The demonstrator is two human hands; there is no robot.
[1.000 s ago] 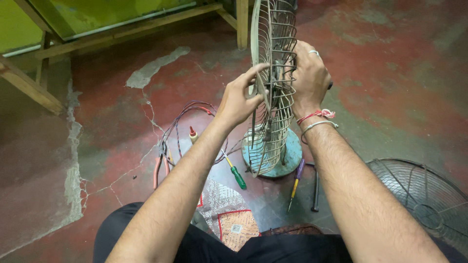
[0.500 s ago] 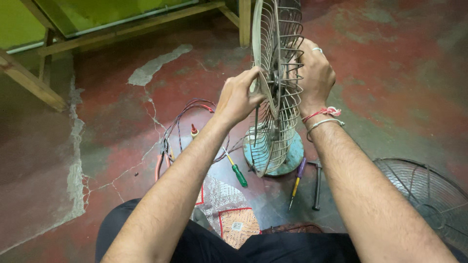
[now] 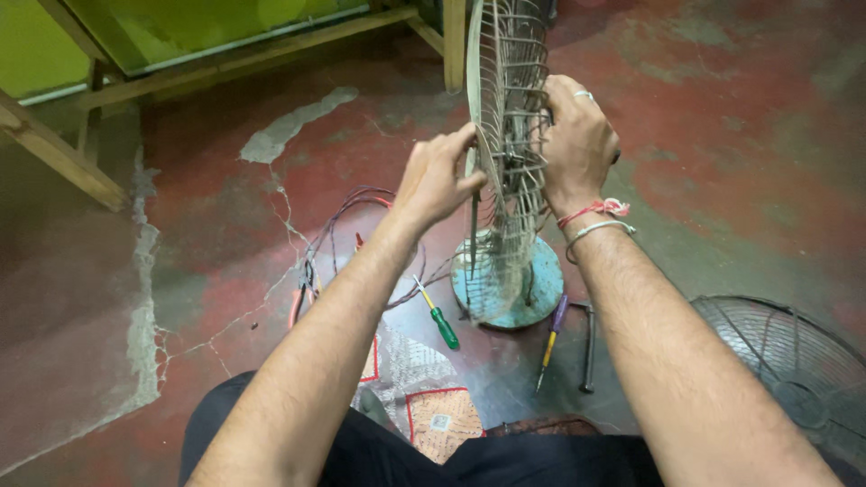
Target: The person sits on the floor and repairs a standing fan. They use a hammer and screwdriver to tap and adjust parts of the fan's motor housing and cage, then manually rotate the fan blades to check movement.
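Fan guard (image 3: 507,135): I'd keep my right hand (image 3: 577,144) clamped on its wires while my left hand (image 3: 437,180) pinches the rim.

Cracked red floor (image 3: 225,234) — wooden frame (image 3: 244,54)

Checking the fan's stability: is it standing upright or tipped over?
Upright. The fan's wire guard stands vertical above its round blue base, flat on the floor, with the left hand and right hand gripping it.

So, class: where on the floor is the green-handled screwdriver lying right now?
In the head view, the green-handled screwdriver lies on the red floor just left of the fan's round blue base, below the person's left forearm and beside the tangle of wires.
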